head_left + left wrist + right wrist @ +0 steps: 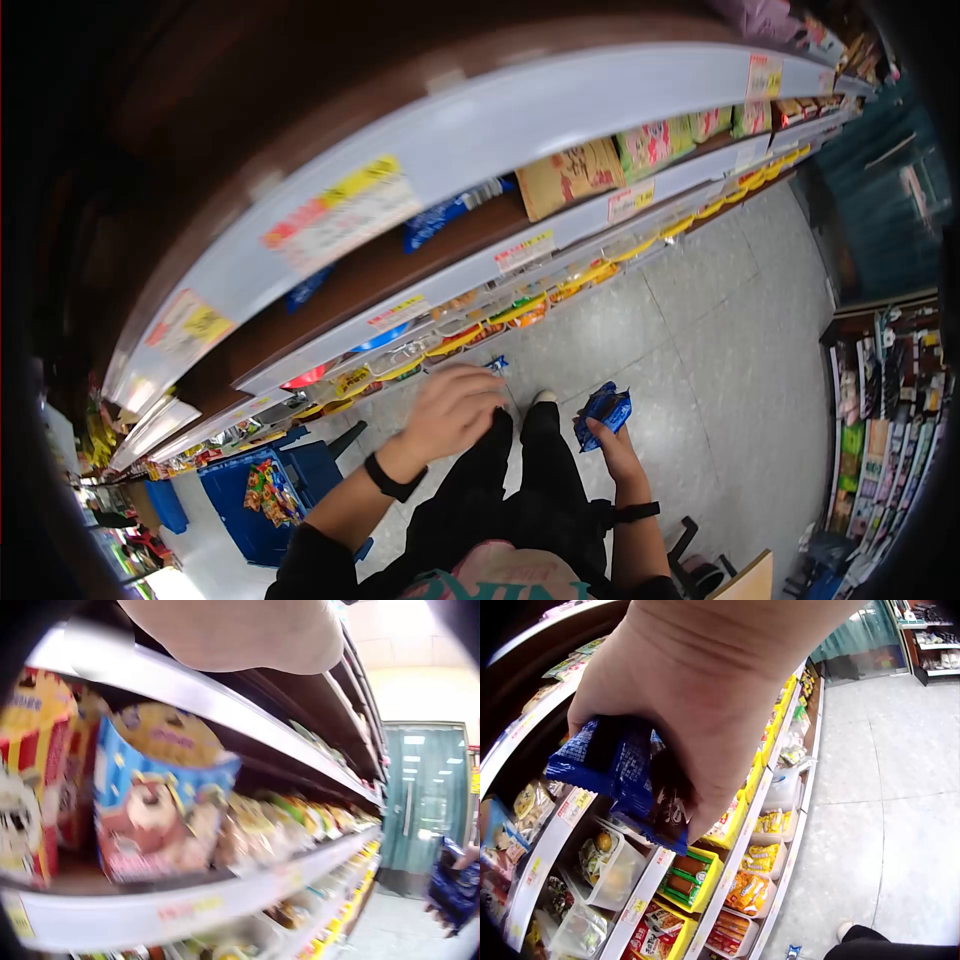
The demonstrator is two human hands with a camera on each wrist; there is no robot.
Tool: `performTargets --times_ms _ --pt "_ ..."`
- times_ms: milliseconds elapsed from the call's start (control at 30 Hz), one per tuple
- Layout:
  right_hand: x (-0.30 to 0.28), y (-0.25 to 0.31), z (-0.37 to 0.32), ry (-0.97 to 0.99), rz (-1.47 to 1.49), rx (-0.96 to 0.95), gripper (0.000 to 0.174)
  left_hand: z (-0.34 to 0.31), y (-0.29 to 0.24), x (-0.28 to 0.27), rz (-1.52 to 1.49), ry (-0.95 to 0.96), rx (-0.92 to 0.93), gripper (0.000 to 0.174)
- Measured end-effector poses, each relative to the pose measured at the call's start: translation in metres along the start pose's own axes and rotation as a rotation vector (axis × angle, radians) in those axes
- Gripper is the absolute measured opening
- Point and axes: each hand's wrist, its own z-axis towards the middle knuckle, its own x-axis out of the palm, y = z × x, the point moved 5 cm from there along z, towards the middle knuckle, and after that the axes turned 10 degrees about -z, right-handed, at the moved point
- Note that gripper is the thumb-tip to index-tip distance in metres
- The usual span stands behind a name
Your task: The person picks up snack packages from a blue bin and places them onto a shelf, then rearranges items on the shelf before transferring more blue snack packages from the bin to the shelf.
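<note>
My right hand [618, 450] grips blue snack packets [603, 412] out over the floor, to the right of my legs. In the right wrist view the fingers curl round the shiny blue packets [619, 761], partly covering them. My left hand [455, 408] is raised before the lower shelves, fingers loosely bent, with nothing seen in it. Only a blurred part of the left hand [240, 634] shows at the top of the left wrist view. On the shelf lie similar blue packets [445, 222] beside a brown paper-look bag [570, 180]. A small blue packet [793, 951] lies on the floor near my foot.
A blue crate [235, 505] with colourful snack packets stands on the floor at left. Shelf tiers with yellow-edged bins [694, 879] run along the aisle. Cartoon bear boxes [161, 802] stand on one shelf. Another shelf rack [880, 430] is at far right.
</note>
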Motion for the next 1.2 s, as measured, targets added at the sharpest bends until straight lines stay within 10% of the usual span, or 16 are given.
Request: performTargets --times_ms 200,533,967,1200 --pt "0.001 -0.049 0.015 -0.048 0.057 0.149 0.044 -0.136 0.135 0.174 -0.469 0.539 -0.842 0.018" --pt "-0.043 -0.152 0.08 -0.115 0.384 0.058 0.065 -0.337 0.369 0.314 -0.003 0.689 -1.251 0.028" --pt "-0.122 -0.236 0.202 -0.348 0.443 -0.289 0.087 -0.4 0.545 0.5 0.33 0.956 -1.004 0.062" --pt "-0.125 -0.232 0.186 -0.369 0.446 -0.213 0.086 -0.387 0.517 0.49 0.336 0.927 -1.028 0.083"
